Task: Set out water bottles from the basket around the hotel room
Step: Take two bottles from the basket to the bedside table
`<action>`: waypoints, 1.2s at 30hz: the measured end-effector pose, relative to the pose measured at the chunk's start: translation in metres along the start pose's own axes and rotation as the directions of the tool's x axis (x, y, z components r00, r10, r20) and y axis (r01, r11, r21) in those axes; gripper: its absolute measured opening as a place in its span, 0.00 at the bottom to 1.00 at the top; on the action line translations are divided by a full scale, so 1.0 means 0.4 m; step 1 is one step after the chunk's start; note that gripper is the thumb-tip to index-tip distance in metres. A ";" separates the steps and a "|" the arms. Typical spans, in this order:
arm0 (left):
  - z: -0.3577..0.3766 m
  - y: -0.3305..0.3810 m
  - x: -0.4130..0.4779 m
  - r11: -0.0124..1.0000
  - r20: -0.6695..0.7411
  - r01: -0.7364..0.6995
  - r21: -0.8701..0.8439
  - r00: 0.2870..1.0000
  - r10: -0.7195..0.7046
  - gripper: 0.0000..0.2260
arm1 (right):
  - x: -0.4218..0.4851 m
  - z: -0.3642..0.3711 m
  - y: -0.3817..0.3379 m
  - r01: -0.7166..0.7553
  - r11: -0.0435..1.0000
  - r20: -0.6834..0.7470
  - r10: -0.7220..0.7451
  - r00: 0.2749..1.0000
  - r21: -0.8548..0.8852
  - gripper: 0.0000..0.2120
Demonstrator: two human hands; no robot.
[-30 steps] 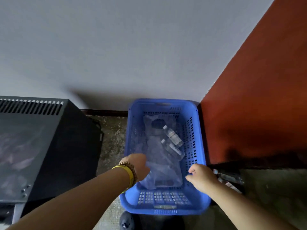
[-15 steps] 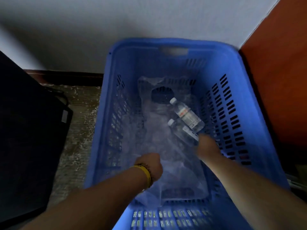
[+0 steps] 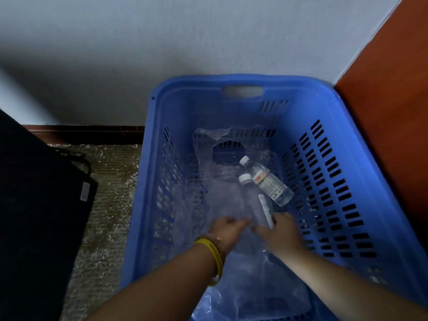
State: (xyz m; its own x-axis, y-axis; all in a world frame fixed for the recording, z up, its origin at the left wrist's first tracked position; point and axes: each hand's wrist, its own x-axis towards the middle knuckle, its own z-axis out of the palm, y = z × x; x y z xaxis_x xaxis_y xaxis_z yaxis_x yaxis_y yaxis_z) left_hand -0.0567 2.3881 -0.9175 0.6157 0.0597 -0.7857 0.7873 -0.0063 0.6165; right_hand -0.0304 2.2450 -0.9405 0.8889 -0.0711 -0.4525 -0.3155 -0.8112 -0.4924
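A blue plastic basket point(image 3: 185, 83) stands on the floor against the wall. Inside it lies crumpled clear plastic wrap point(image 3: 208, 193) with a torn hole at the far end. Two clear water bottles with white caps lie side by side, caps pointing away from me. The farther bottle point(image 3: 268, 183) lies free, its label facing up. My right hand point(image 3: 280, 232) grips the bottom end of the nearer bottle point(image 3: 254, 195). My left hand point(image 3: 228, 230), with a yellow band on the wrist, pinches the wrap just left of that bottle.
A black cabinet point(image 3: 34, 216) stands close on the left, with a strip of speckled floor point(image 3: 108, 205) between it and the basket. A reddish-brown wooden panel point(image 3: 393, 112) touches the basket's right side. The white wall point(image 3: 162, 42) and a dark skirting board point(image 3: 92, 133) run behind.
My head has come down closer over the basket. My right hand left the basket's rim, reached inside and took the nearer bottle's bottom end. My left hand moved right along the wrap.
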 end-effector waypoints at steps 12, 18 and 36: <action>-0.044 0.061 0.074 0.885 -0.221 -0.028 -0.465 0.972 -0.085 0.08 | 0.202 -0.065 -0.058 0.111 0.961 0.035 -0.105 0.994 -0.254 0.37; -0.017 0.088 0.059 0.792 -0.040 0.072 -0.606 0.992 -0.121 0.14 | 0.292 -0.027 -0.009 -0.004 0.916 0.009 0.008 1.000 -0.401 0.25; -0.206 0.680 -0.779 0.790 0.121 -0.132 -0.598 0.960 0.252 0.34 | -0.425 -0.836 -0.627 -0.438 0.422 0.603 -0.454 0.656 0.794 0.31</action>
State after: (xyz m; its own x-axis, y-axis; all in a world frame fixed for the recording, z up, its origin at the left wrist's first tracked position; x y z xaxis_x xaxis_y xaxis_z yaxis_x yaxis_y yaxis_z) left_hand -0.0368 2.4501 -0.5008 0.7935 -0.0653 -0.6050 0.5220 0.5841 0.6215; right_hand 0.0085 2.2663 -0.4914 0.5258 0.6719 -0.5216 -0.7860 0.1494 -0.5999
